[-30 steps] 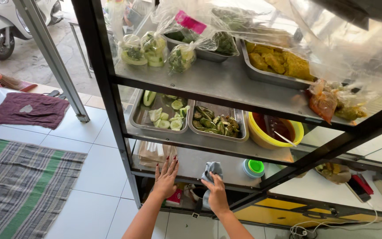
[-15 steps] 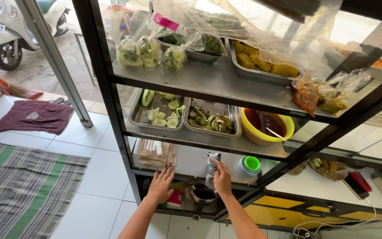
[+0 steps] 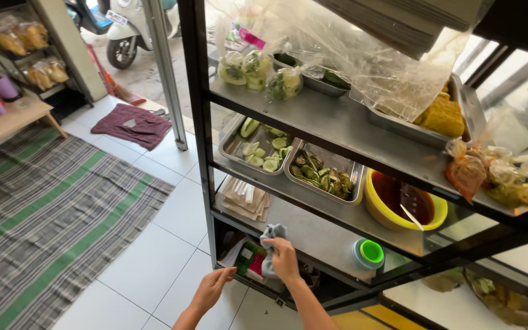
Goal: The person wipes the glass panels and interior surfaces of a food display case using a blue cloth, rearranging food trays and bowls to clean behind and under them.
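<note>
Left hand (image 3: 210,289) is dropping off the shelf (image 3: 313,235), fingers loosely spread; right hand (image 3: 283,258) is gripping grey cloth (image 3: 270,235) — best wiping flat, pressing evenly.

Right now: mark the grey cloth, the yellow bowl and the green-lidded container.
grey cloth (image 3: 271,232), head view, on the bunched top above the right hand.
yellow bowl (image 3: 379,215), head view, on its outer front wall.
green-lidded container (image 3: 371,250), head view, on the middle of the green lid.
</note>
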